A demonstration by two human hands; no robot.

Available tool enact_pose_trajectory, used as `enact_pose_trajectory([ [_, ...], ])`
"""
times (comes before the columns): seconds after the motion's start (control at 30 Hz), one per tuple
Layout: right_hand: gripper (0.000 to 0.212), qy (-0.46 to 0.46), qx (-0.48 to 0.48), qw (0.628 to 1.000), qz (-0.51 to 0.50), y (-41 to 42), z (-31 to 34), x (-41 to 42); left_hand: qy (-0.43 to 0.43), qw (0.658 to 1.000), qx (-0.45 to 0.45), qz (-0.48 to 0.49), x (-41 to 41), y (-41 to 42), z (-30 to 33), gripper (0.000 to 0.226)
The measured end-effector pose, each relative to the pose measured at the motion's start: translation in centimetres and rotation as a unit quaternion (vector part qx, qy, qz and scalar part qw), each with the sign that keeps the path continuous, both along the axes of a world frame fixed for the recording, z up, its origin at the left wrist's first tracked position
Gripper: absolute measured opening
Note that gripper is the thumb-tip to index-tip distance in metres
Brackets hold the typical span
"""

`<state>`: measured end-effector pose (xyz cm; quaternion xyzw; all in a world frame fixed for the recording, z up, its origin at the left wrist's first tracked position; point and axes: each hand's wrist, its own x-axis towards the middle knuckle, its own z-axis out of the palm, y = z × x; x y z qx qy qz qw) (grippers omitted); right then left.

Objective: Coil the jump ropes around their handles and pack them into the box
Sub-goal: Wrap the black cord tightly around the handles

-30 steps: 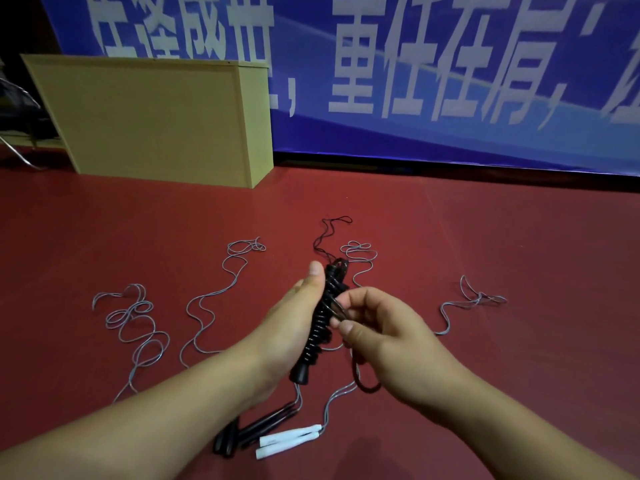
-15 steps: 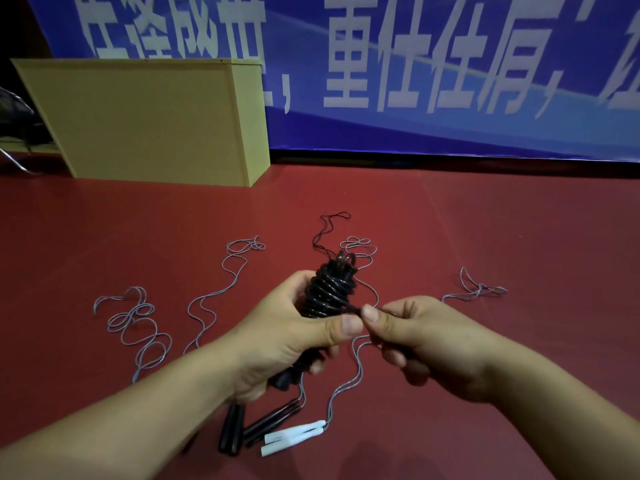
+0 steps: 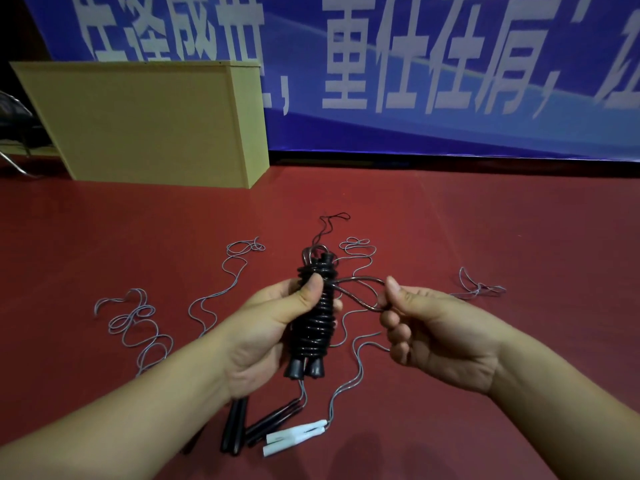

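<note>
Rope (image 3: 313, 318), nearly all coiled on its paired handles, stands upright in the left hand (image 3: 266, 327), grip wrapped round it. Right hand (image 3: 429, 330), just beside, seemingly pinches the last loose loop (image 3: 360, 292) running rightward, above the floor (image 3: 485, 220).

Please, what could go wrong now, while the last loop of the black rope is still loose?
The free loop, pinched by the right hand, may slip, so the coil under the left hand loosens. The grey ropes lying just below the handles could also catch in the loop.
</note>
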<state>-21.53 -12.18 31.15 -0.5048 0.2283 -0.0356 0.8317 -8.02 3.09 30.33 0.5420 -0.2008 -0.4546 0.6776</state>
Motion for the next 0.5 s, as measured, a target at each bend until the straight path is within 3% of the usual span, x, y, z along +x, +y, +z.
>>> enact_pose_trajectory([
  [0.27,0.034,0.062,0.035,0.997,-0.035,-0.09,0.57,0.25,0.009,1.000,-0.003,0.010,-0.12,0.10,-0.12,0.040],
  [0.5,0.030,0.031,-0.073,0.993,-0.092,0.32,0.73,0.66,0.006,1.000,-0.015,-0.022,-0.25,-0.09,0.02,0.039],
])
